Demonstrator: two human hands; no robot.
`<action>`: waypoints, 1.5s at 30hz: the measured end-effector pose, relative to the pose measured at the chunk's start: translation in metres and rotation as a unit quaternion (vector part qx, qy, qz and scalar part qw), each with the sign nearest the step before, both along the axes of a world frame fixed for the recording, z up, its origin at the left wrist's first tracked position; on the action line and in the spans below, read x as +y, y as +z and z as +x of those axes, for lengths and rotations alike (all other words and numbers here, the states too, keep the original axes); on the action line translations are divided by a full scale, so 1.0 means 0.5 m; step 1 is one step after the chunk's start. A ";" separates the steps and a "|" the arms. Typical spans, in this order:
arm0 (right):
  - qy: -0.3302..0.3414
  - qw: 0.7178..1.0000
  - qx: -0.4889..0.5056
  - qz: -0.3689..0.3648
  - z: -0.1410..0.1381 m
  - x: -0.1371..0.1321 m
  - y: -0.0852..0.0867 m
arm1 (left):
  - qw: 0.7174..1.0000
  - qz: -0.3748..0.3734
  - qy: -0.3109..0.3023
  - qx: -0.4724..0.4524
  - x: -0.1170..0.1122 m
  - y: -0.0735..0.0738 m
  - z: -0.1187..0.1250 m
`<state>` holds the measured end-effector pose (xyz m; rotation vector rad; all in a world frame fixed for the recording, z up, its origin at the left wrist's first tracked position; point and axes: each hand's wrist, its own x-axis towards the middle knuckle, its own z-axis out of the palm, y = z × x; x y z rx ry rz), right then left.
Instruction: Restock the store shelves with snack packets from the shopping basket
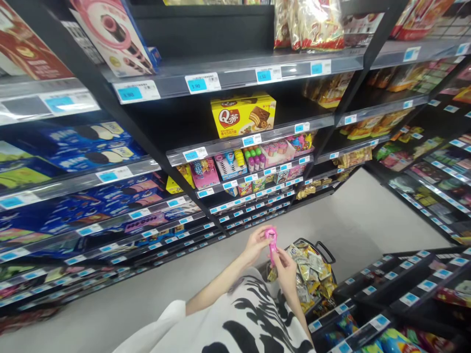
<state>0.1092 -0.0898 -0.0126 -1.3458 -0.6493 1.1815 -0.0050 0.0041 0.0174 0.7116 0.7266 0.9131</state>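
Between my two hands, in front of my lap, is a small pink toy watch point(271, 240) with a rounded head and a narrow strap. My left hand point(255, 244) pinches the rounded head from the left side. Lower down, the fingers of my right hand point(286, 268) close on the strap end. Just beyond my right hand sits a black basket point(333, 257) full of small yellow and silver snack packets point(311, 269). A display box of similar toys point(231, 164) in blue and yellow stands on the shelf ahead.
Black shelving with price tags point(202, 83) rises in front and on the left. A yellow cake box point(243, 115) and blue biscuit boxes point(95, 147) stand on it. More low shelves point(368, 289) run along the right. Grey floor point(349, 211) lies between.
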 end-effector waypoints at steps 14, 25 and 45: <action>-0.012 1.000 0.003 -0.002 -0.001 -0.002 -0.007 | 0.996 0.063 -0.036 0.061 0.018 -0.006 -0.015; -0.023 0.999 -0.031 -0.034 0.009 -0.010 -0.040 | 0.897 0.284 -0.159 0.298 0.150 0.059 -0.110; -0.015 0.996 -0.017 -0.087 0.035 -0.066 -0.088 | 0.600 0.351 0.108 0.710 0.543 0.250 -0.300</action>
